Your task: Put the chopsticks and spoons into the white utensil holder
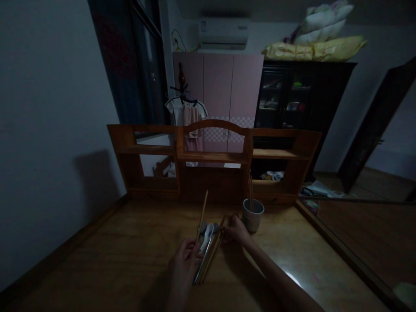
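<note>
My left hand is closed around a wooden chopstick, which points up and away from me. Just right of it, on the wooden table, lie a white spoon and a thin metal-looking utensil. Several wooden chopsticks lie alongside these. At their far ends, my right hand has its fingers pinched together on them; the exact grip is dim. Beside that hand stands a grey cup, upright, with chopsticks leaning inside. Dark rounded spoon ends show behind the white spoon.
A wooden shelf unit rises along the table's far edge. The wall borders the left side, and a raised wooden edge runs along the right. Farther back are a pink wardrobe and a dark cabinet.
</note>
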Tool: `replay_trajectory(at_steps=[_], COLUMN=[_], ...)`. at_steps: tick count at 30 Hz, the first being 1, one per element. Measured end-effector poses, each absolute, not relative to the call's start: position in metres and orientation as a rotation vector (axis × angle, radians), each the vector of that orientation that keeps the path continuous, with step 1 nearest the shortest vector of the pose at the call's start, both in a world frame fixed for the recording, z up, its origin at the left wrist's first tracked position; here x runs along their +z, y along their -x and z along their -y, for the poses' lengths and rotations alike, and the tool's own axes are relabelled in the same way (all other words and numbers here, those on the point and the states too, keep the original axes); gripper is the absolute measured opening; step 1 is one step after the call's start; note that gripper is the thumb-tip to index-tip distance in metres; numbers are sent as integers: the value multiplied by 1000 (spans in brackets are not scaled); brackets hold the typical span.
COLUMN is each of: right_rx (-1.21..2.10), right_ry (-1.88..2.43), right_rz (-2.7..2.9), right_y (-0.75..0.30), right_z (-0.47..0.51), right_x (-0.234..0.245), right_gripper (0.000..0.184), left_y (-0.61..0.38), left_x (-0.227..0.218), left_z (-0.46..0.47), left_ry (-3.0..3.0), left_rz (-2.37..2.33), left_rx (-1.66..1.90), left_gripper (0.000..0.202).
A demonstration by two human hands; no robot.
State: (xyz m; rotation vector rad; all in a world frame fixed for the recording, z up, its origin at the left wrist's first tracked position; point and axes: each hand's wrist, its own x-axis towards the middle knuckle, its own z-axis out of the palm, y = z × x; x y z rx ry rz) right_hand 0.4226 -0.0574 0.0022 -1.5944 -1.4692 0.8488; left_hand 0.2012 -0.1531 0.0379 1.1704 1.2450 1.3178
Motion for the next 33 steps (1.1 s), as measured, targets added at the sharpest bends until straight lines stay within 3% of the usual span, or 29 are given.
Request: replay_trajectory(at_steps=[2,7,18,28,33], right_rx=[768,697,750,924,770], right_ry=[1625,1734,2063,2084,2019], right_rz=[1522,1729,1909,1943,1937], right_y=[-421,-415,-403,-407,-409], right_z=[57,56,36,31,37], right_x=[6,15,29,36,37], right_gripper=[45,18,26,27,28], left_y=[-200,-201,-206,-203,-203], left_x=[37,31,28,36,40], left_z=[154,153,154,156,158], left_ry=[-1160,-1176,-1248,-1264,-1254], left_rz=[-1262,-1272,-1286,-1326,-1340], left_rx=[1313,1307,1266,1262,1258], left_gripper=[42,42,37,38,40])
